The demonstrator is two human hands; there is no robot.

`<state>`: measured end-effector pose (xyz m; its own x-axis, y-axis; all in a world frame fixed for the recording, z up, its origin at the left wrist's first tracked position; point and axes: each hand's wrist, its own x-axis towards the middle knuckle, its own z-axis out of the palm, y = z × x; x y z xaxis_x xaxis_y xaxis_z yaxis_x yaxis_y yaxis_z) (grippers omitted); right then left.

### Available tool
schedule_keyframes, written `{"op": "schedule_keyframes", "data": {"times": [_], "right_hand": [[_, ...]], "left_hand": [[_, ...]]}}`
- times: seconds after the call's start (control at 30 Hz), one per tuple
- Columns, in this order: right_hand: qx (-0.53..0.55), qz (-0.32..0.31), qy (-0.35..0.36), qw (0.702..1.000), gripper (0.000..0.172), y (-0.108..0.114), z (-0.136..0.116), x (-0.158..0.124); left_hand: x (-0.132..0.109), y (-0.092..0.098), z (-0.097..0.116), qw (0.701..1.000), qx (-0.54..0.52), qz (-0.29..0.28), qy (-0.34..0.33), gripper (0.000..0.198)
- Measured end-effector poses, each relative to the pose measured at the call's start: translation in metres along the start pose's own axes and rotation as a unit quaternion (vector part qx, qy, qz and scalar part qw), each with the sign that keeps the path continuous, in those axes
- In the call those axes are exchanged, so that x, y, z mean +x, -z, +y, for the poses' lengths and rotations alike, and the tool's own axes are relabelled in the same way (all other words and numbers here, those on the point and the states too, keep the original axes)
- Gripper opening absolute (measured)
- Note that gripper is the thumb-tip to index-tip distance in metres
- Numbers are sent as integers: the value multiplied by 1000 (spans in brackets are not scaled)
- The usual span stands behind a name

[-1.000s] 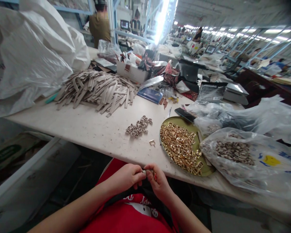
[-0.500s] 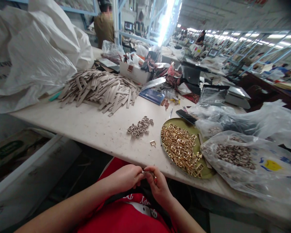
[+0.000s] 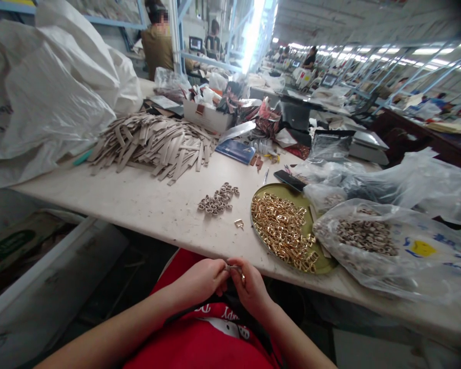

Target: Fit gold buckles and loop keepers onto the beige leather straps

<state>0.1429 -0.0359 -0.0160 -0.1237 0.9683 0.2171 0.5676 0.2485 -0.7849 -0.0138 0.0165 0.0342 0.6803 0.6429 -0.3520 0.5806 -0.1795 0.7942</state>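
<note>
In the head view, the person's left hand (image 3: 202,282) and right hand (image 3: 249,289) meet low in the frame, just in front of the table edge and above a red T-shirt (image 3: 200,343). Both are in a narrow pinch, with the fingertips closed on a small gold-coloured buckle (image 3: 235,268), most of which they hide. The buckle sits between the two hands, clear of the tabletop. To the right of the hands, a round brass tray (image 3: 322,265) holds a heap of gold-coloured buckles (image 3: 280,230), and a clear plastic bag (image 3: 364,237) of leather-covered loops lies touching the tray's right side. A single buckle (image 3: 238,223) lies on the pale table (image 3: 138,200) just beside a small cluster of loops (image 3: 217,201), ahead of the hands. Toward the upper left, a pile of beige leather strips (image 3: 149,146) lies against a white woven sack (image 3: 49,92). A black phone (image 3: 288,179) rests on the tray's far rim, and a co-worker (image 3: 157,46) stands at the top left.
</note>
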Motion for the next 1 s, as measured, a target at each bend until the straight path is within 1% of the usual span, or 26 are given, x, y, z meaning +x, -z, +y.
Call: {"op": "schedule_keyframes", "data": {"times": [0.17, 0.23, 0.33, 0.43, 0.57, 0.67, 0.77, 0.83, 0.9, 1.0], "right_hand": [[-49, -37, -56, 997, 17, 11, 0, 6], [-64, -38, -57, 996, 17, 11, 1, 5], [-48, -31, -49, 997, 17, 5, 3, 2], [-4, -28, -50, 998, 19, 1, 5, 0], [40, -23, -62, 997, 21, 2, 5, 4], [44, -20, -54, 997, 27, 5, 3, 7], [63, -30, -30, 997, 25, 3, 1, 8], [79, -24, -23, 996, 24, -1, -1, 8], [96, -13, -35, 995, 26, -5, -2, 9], [123, -12, -63, 990, 31, -7, -1, 14]], "left_hand": [[-1, 4, 0, 990, 128, 64, -14, 38], [-1, 3, 1, 987, 148, 64, -14, 37], [0, -3, 3, 990, 131, 43, -7, 32], [1, -4, 4, 992, 122, 41, -11, 30], [2, 8, 2, 988, 151, 46, 0, 31], [3, 15, 0, 990, 136, 45, -7, 31], [4, 13, -1, 993, 107, 32, -24, 30], [6, 11, -1, 994, 99, 43, -31, 28], [6, 11, -1, 994, 93, 52, -32, 27], [4, 21, -1, 994, 96, 38, -21, 30]]}}
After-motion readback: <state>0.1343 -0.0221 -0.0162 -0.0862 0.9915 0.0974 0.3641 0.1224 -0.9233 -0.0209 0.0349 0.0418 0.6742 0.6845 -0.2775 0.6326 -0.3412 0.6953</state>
